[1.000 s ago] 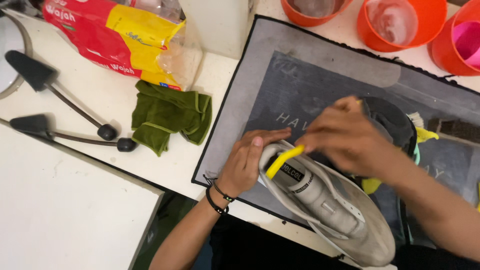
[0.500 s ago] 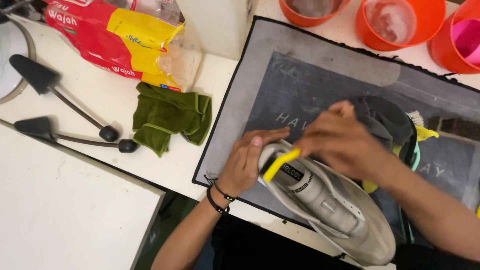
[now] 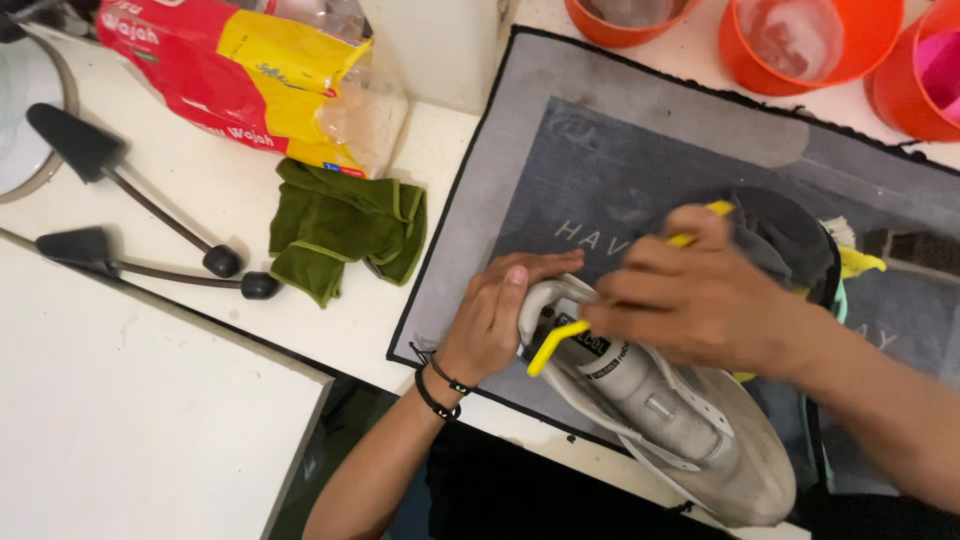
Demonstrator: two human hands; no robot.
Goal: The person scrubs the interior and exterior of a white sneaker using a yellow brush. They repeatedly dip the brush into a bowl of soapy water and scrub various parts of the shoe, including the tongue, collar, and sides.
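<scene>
A pale grey-white sneaker [image 3: 680, 430] lies on its side on a dark grey mat [image 3: 600, 170], its heel toward the person's left and its toe pointing to the lower right edge of the view. The left hand [image 3: 495, 320] clasps the heel end, fingers curled over the collar, steadying the shoe; black bands circle that wrist. The right hand [image 3: 700, 300] is closed around a yellow-handled tool [image 3: 555, 345], whose yellow end sticks out just above the shoe's tongue; the hand is blurred. Behind the right hand sits a dark bowl-shaped thing [image 3: 790, 240], partly hidden. The mat rests on a white table [image 3: 150, 420]. Just left of the mat lies a crumpled green cloth [image 3: 345, 235]. Further left are two black shoe trees [image 3: 130, 220] with thin rods. A red and yellow plastic bag [image 3: 250, 70] sits above the cloth. Orange cups [image 3: 800, 50] stand along the top edge.
</scene>
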